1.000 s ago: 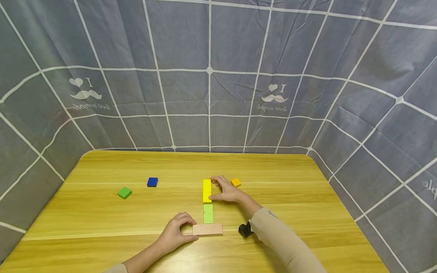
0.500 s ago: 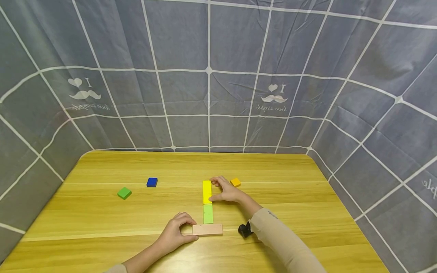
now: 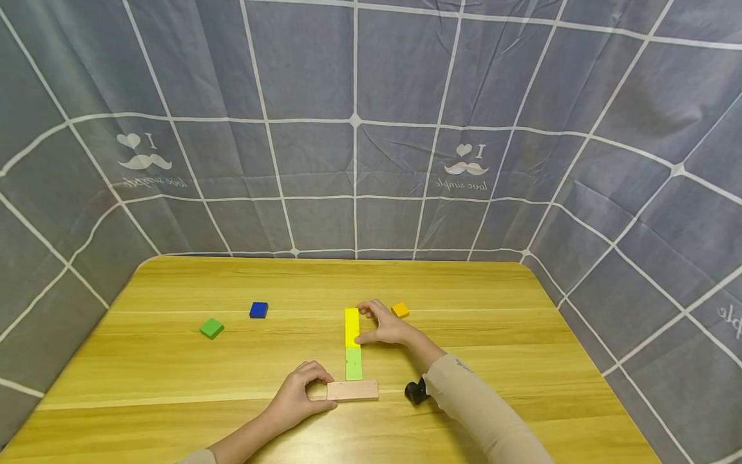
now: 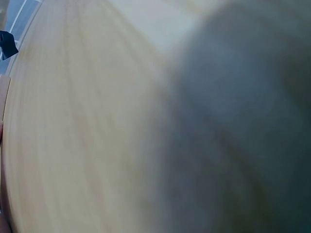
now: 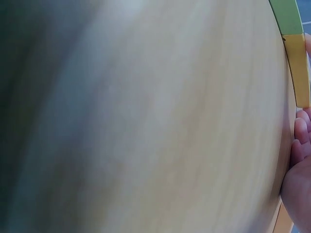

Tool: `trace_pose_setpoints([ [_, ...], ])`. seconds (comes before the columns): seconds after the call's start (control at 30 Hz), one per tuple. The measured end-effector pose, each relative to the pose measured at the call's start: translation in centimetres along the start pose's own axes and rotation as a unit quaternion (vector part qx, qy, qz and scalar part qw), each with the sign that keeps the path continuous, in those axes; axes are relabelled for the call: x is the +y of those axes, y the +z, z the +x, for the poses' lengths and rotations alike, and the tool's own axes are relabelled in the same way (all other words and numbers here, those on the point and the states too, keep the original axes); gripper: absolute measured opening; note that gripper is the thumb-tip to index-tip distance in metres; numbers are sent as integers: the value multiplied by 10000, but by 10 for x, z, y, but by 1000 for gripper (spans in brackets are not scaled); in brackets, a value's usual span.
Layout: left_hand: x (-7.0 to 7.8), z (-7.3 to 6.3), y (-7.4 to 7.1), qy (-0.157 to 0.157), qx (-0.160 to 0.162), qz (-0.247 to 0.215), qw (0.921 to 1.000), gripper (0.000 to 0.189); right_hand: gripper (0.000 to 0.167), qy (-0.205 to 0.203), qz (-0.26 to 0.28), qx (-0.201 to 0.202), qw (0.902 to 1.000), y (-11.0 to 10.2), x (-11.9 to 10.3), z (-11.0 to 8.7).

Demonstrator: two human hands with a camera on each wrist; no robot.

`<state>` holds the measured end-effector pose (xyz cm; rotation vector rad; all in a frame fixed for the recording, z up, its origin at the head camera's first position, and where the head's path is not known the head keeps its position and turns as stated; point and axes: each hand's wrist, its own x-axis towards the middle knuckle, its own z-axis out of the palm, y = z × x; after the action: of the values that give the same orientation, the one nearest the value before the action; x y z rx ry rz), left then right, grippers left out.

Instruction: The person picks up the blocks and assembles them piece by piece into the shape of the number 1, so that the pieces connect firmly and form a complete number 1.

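Note:
In the head view, my left hand [image 3: 297, 397] holds the left end of a plain wooden block [image 3: 352, 390], fingers at its far edge and thumb at its near edge. A light green block [image 3: 353, 364] runs away from that block's far side. Beyond it, in line, lies a long yellow block [image 3: 351, 327], its near end against the green one. My right hand [image 3: 384, 323] holds the yellow block from the right, thumb on its side and fingertips by its far end. The right wrist view shows curled fingers [image 5: 301, 130] at the yellow block's end.
A blue square block [image 3: 258, 310] and a green square block [image 3: 211, 328] lie to the left on the wooden table [image 3: 145, 399]. An orange block [image 3: 400, 310] sits just behind the right hand. A black object [image 3: 415, 392] is partly hidden by the right sleeve.
The yellow block has slid slightly nearer, closing the small gap to the light green block. The left hand and wooden block have stayed in place.

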<state>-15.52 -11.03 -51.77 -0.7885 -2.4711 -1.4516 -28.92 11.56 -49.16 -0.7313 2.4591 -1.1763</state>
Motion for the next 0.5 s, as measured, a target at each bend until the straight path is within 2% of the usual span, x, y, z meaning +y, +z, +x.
trace_pose_setpoints([
  [0.2,0,0,1,72,29,-23,10000,31,70,-86,29,55,9999,1,1,0],
  [0.33,0,0,0,-14,-18,24,10000,29,70,-142,151,46,9998,-1,0,0],
  [0.5,-1,-1,1,-84,-32,16,10000,29,70,-232,185,219,9993,-12,-6,-1],
])
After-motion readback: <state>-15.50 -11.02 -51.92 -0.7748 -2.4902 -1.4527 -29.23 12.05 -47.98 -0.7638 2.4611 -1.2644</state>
